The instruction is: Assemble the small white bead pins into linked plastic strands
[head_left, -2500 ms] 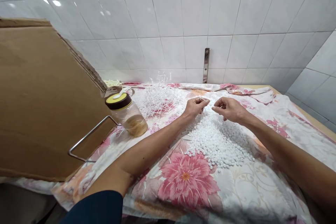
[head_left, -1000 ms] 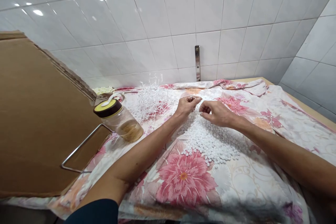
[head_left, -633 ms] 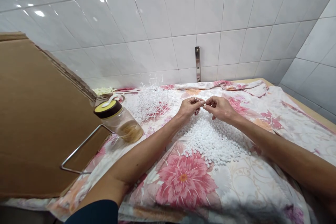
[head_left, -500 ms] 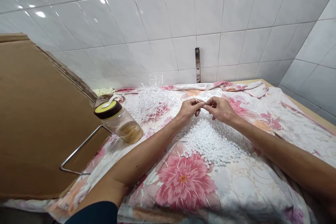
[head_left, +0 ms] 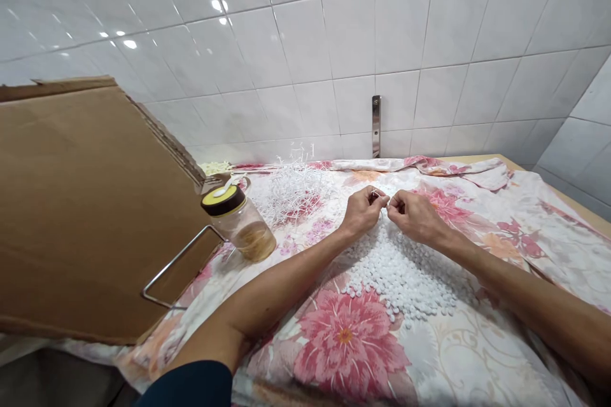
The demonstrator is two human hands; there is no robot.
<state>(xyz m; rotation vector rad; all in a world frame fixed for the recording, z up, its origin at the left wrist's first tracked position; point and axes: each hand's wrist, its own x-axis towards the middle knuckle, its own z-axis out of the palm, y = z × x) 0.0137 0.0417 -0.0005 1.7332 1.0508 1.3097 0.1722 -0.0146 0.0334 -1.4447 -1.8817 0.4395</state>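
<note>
Above a heap of small white bead-like pieces (head_left: 405, 280), my hands meet almost fingertip to fingertip. My left hand (head_left: 361, 211) is closed in a pinch, with a thin white stick (head_left: 377, 193) showing at its fingers. Close beside it, my right hand (head_left: 416, 216) pinches thumb against forefinger; whatever lies between them is too small to make out. To the left of the hands is a loose tangle of thin white sticks (head_left: 293, 194).
A clear jar (head_left: 255, 235) with a yellow and brown lid holds something brownish; a white spoon-like piece (head_left: 223, 191) lies on the lid. Left of it stand a cardboard box (head_left: 95, 216) and a bent metal bar (head_left: 174, 261). Flowered cloth (head_left: 353, 350) covers the table before a tiled wall (head_left: 305, 51).
The view has shifted, so everything sits further right. My fingertips have moved slightly apart, and both hands are curled more tightly.
</note>
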